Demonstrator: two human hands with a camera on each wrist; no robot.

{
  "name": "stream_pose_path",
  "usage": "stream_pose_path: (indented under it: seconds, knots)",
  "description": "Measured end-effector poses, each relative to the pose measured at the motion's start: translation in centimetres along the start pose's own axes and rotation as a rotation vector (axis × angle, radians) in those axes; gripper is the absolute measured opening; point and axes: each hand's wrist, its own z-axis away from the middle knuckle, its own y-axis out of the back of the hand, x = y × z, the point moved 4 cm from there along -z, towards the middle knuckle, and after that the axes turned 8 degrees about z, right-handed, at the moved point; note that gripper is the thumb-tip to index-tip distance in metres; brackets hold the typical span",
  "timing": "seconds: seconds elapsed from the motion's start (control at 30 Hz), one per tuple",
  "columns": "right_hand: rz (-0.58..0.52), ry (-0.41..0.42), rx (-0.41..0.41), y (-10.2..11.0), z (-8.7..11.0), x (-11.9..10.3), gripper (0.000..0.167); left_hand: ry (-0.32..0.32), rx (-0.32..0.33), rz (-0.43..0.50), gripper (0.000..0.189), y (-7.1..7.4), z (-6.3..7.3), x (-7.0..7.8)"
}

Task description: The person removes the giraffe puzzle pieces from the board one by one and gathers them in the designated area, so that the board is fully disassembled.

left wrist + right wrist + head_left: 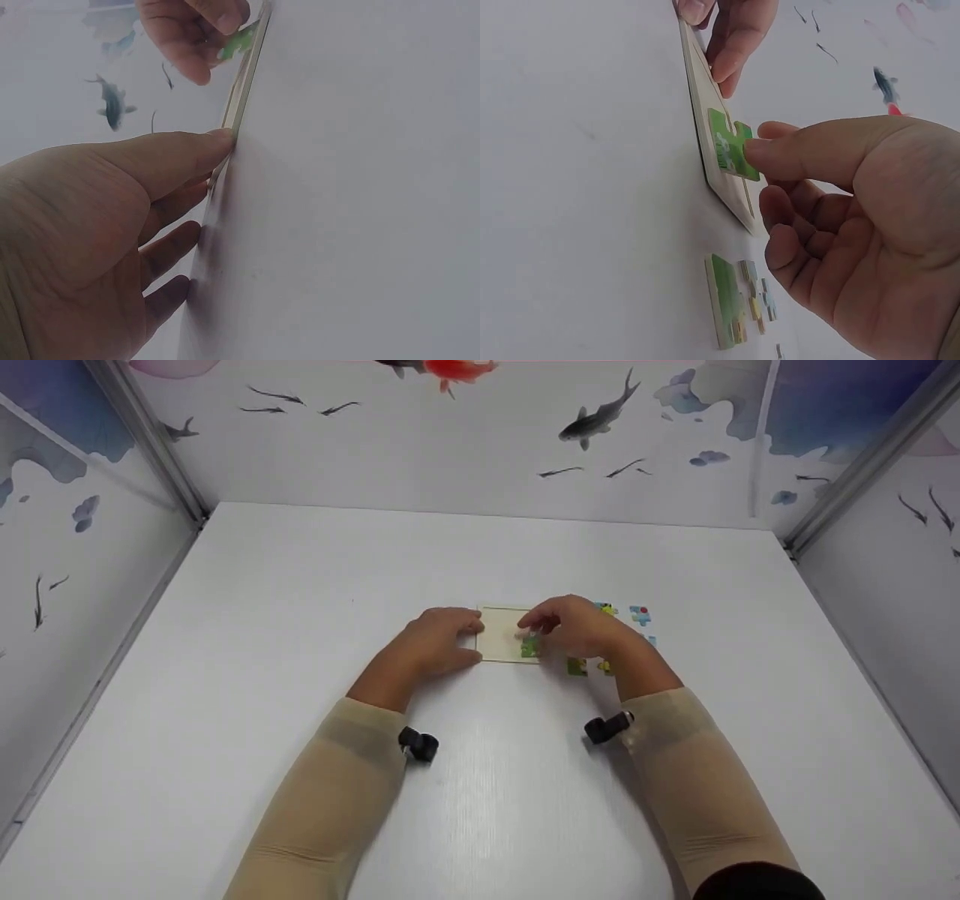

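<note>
Puzzle tray point(501, 634) is seen flat on the white table point(480, 780), roughly at table centre in the head view.

Left hand point(439, 641) is placed at the tray's 9 o'clock edge. Fingers are nearly straight and only loosely spread; fingertips point(219, 139) are pressed against the tray rim. Nothing is gripped by it.

Right hand point(577, 628) is held over the tray's 3 o'clock side. A green puzzle piece point(731, 146) is pinched at its edge by the thumb tip and a finger behind it; the remaining fingers are curled loosely underneath, clear of the tray. The piece is laid against the tray face near the 4 o'clock corner; whether it is fully seated cannot be told.

Loose pieces point(600, 639) are scattered on the table at 3 o'clock of the tray, partly hidden by the right hand. A small cluster of them point(739, 300) is seen just beside the tray in the right wrist view.
</note>
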Motion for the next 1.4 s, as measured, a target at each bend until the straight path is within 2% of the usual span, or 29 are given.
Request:
stream_pose_path:
  seconds: [0.13,0.4,0.6,0.73,1.0,1.2,1.4]
  knots:
    - [-0.045,0.008,0.009,0.1,0.1,0.1,0.030,-0.001,0.001,-0.007,0.051,0.0,0.0,0.1]
    - [-0.034,0.001,0.008,0.2,0.2,0.8,0.017,0.006,-0.001,-0.014,0.051,0.1,0.3,0.4]
    - [-0.140,-0.006,0.043,1.9,1.1,2.1,0.018,-0.015,0.000,-0.002,0.051,0.3,0.5,0.5]
    - [-0.188,-0.054,0.058,3.6,2.3,3.6,0.020,-0.027,0.003,0.001,0.050,0.3,0.5,0.4]
    - [-0.168,-0.139,0.058,5.5,5.4,8.0,0.025,-0.001,0.003,-0.001,0.052,0.0,0.2,0.3]
    - [-0.154,-0.154,-0.021,6.2,7.0,11.8,0.029,-0.006,-0.016,-0.022,0.051,-0.1,-0.2,0.0]
    - [-0.160,-0.191,-0.077,6.8,7.5,14.2,0.034,-0.005,-0.022,-0.025,0.053,-0.1,-0.1,-0.2]
